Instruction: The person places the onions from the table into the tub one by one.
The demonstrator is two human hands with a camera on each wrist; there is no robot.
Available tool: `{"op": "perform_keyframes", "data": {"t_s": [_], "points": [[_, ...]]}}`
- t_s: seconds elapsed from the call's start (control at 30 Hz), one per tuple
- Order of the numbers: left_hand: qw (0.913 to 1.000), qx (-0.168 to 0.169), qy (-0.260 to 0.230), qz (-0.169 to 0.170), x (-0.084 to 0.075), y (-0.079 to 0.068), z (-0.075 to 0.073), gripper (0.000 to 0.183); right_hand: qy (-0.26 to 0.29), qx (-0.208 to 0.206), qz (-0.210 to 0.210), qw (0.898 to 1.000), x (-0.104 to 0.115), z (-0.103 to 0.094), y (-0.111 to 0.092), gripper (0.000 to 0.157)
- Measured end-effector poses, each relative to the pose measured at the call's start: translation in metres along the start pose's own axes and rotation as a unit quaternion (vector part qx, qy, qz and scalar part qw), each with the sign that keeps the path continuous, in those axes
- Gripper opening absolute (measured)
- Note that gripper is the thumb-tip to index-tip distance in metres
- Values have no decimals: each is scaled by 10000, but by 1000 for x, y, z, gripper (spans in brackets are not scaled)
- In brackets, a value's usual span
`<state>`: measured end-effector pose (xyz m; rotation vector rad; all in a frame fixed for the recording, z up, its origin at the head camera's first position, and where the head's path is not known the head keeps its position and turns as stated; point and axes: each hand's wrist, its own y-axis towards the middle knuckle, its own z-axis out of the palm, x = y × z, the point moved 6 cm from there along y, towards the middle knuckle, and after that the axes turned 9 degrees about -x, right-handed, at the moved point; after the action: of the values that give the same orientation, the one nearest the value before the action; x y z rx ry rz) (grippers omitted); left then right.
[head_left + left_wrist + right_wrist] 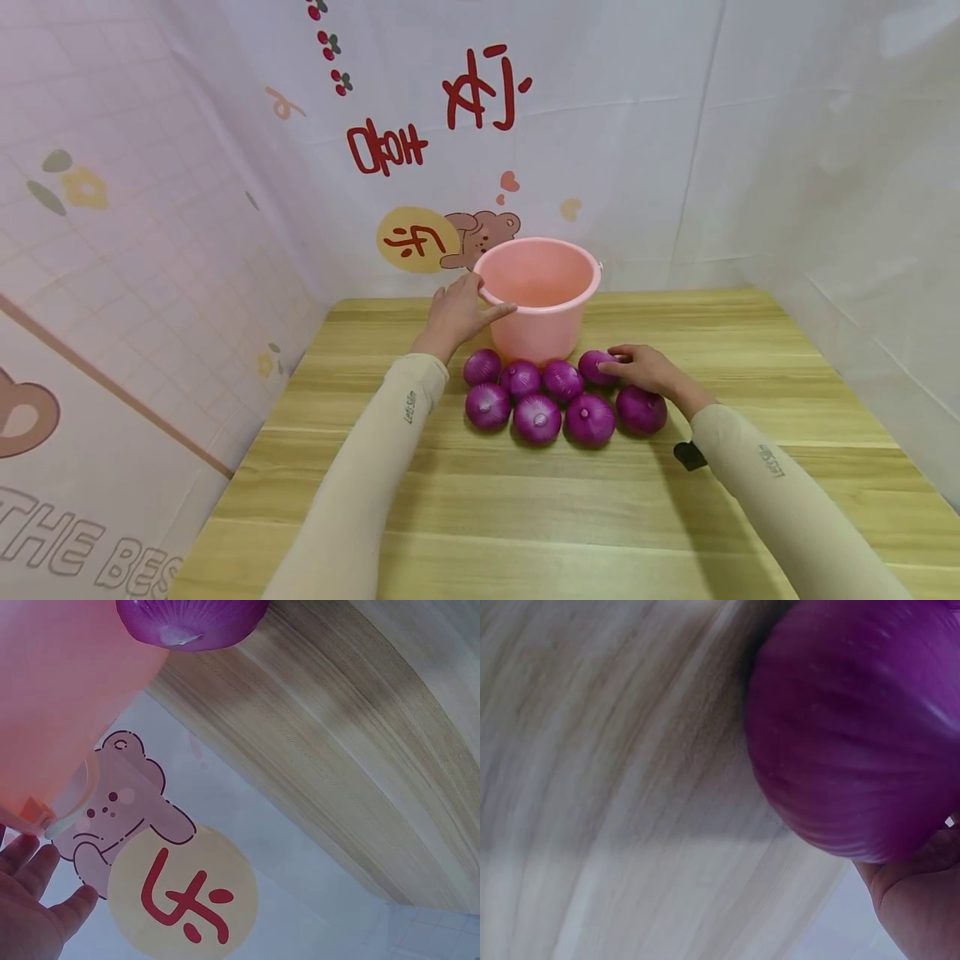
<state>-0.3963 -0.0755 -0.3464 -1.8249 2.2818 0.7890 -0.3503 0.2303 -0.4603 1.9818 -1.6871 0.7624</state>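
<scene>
A pink bucket [537, 333] stands upright at the back of the table. At its left rim is my left hand [459, 315], thumb along the front edge and fingers at the side; the left wrist view shows the fingertips [22, 847] against the rim. Several purple onions lie in two rows before the bucket. My right hand [643, 367] grips the rear-right onion [594, 367] between thumb and fingers. Just under that hand sits the front-right onion [641, 412]. One large onion [847, 735] fills much of the right wrist view and partly hides the hand.
The wood-grain table [480, 517] ends at a white printed curtain [637, 167] behind and on both sides. A black heart-shaped mark [690, 456] shows beside the right sleeve [780, 492]. The bucket's handle joint [600, 267] is on its right.
</scene>
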Motion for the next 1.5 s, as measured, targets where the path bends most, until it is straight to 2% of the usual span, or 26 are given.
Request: {"op": "perform_keyframes", "data": {"t_s": [0.27,0.5,0.6,0.73,1.0,1.23,1.5], "points": [[10000,14,-1,-43,1,1,2,82,23,111,50,9999,3,5,1,73],[10000,3,-13,-12,-1,0,0,84,-56,-58,-101,9999,0,6,5,71],[10000,22,-22,-27,-2,0,1,84,-95,-91,-44,9999,1,4,4,75],[10000,41,-24,-64,-1,0,2,84,-95,-237,10,9997,2,-1,3,79],[10000,6,-28,-43,-2,0,1,85,141,-695,-87,9974,7,-15,1,77],[10000,-24,-2,-56,1,1,1,84,252,-738,-147,9968,18,-20,1,81],[10000,-21,-1,-21,1,3,3,84,422,-804,-145,9958,27,-38,-1,82]]}}
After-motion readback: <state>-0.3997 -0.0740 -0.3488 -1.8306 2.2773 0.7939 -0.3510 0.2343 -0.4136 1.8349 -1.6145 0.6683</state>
